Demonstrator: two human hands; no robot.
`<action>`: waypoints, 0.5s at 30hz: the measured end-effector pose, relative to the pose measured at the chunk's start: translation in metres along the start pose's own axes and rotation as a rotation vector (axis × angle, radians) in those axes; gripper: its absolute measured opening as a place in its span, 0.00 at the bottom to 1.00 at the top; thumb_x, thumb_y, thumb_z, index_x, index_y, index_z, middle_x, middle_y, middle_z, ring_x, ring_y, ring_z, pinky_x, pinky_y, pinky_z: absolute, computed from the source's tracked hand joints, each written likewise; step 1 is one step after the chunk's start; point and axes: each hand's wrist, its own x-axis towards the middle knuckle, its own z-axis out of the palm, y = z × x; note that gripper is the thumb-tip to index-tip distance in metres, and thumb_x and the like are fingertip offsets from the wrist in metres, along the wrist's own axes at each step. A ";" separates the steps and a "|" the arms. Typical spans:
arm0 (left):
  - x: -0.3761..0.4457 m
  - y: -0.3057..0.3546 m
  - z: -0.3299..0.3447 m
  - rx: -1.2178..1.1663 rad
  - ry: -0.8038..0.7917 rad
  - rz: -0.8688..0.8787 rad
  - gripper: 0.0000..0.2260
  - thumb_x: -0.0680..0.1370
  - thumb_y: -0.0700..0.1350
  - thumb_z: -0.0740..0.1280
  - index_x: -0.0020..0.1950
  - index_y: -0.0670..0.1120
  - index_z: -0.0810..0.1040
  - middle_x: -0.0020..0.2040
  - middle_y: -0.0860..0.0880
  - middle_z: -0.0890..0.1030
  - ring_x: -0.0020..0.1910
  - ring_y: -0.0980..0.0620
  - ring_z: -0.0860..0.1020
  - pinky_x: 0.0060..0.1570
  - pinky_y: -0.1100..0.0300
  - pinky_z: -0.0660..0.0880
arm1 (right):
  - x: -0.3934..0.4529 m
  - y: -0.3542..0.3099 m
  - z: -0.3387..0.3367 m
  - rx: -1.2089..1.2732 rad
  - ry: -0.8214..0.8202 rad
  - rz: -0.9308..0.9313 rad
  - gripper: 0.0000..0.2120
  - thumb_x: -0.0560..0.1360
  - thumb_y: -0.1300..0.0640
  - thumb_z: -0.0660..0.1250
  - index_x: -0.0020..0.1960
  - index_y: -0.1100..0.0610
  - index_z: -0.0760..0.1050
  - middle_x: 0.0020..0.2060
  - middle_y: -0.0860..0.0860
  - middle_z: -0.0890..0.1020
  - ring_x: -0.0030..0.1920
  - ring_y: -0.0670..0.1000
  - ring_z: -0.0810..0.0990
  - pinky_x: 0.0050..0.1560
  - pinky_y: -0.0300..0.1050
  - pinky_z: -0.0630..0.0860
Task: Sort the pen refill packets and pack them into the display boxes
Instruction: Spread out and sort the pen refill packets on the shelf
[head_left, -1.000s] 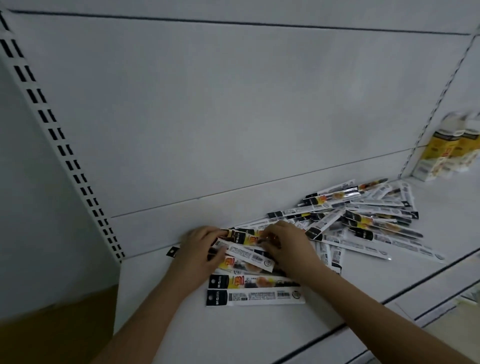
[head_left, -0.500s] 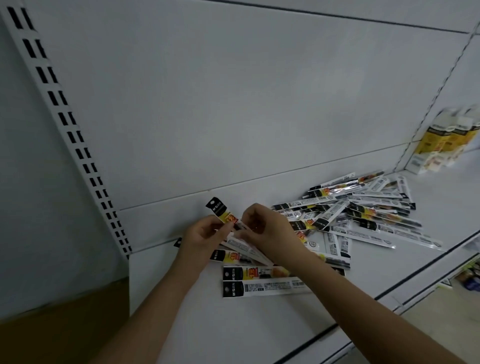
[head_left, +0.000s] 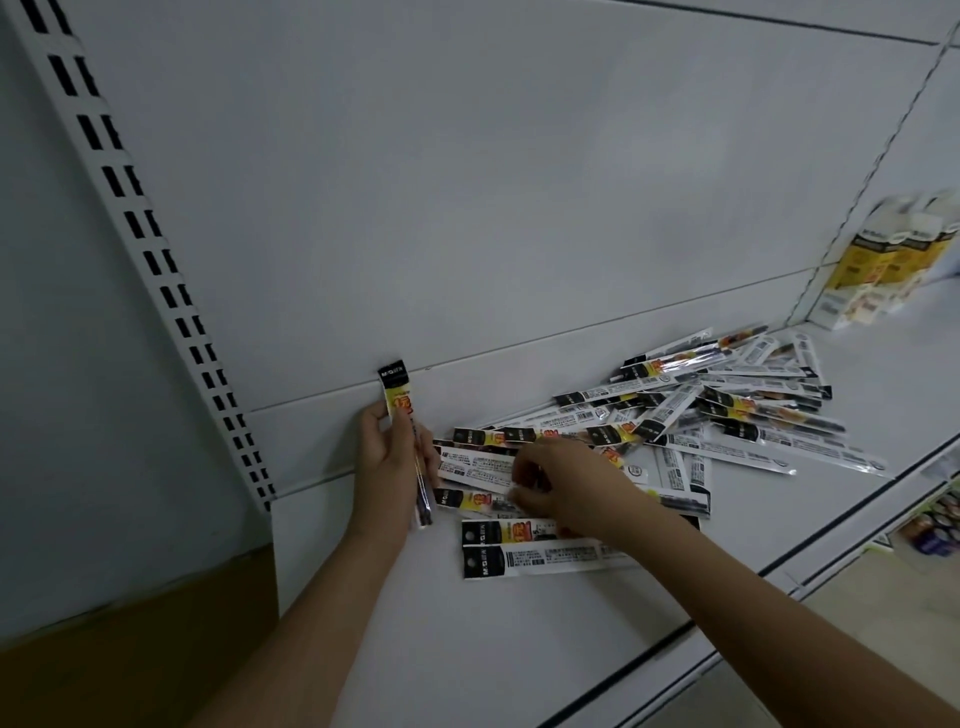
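On the shelf (head_left: 519, 649), most packets (head_left: 727, 415) lie unsorted; one packet (head_left: 397, 400) is gripped upright by the left hand (head_left: 389, 462), another pinched by the right hand (head_left: 561, 483). The boxes (head_left: 883, 270), far right, seem unpacked.

The packet (head_left: 396, 395) in my left hand (head_left: 387, 462) has a black top and a yellow band with red print. The packets in the pile (head_left: 727, 415) show black, yellow and white barcoded faces. The shelf (head_left: 519, 649) is plain white; the boxes (head_left: 878, 270) are yellow and white.
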 end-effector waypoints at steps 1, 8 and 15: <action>0.002 -0.002 0.000 0.009 -0.011 -0.007 0.04 0.84 0.45 0.57 0.56 0.47 0.70 0.32 0.49 0.73 0.26 0.53 0.71 0.23 0.59 0.71 | 0.001 -0.002 -0.001 -0.046 0.003 0.005 0.08 0.77 0.48 0.66 0.52 0.51 0.77 0.45 0.45 0.76 0.43 0.46 0.75 0.42 0.40 0.75; -0.002 0.002 0.000 -0.005 -0.130 -0.028 0.06 0.84 0.41 0.59 0.58 0.48 0.73 0.35 0.49 0.77 0.28 0.52 0.74 0.27 0.60 0.74 | 0.003 -0.009 -0.008 0.013 0.191 0.159 0.06 0.78 0.51 0.64 0.50 0.51 0.77 0.38 0.45 0.80 0.36 0.47 0.78 0.38 0.42 0.78; -0.002 0.007 0.001 -0.098 -0.220 -0.130 0.14 0.77 0.56 0.64 0.51 0.46 0.76 0.32 0.50 0.71 0.26 0.56 0.65 0.27 0.62 0.64 | 0.009 -0.037 -0.005 0.442 0.201 0.084 0.05 0.79 0.53 0.64 0.47 0.51 0.78 0.35 0.46 0.81 0.31 0.44 0.76 0.30 0.31 0.74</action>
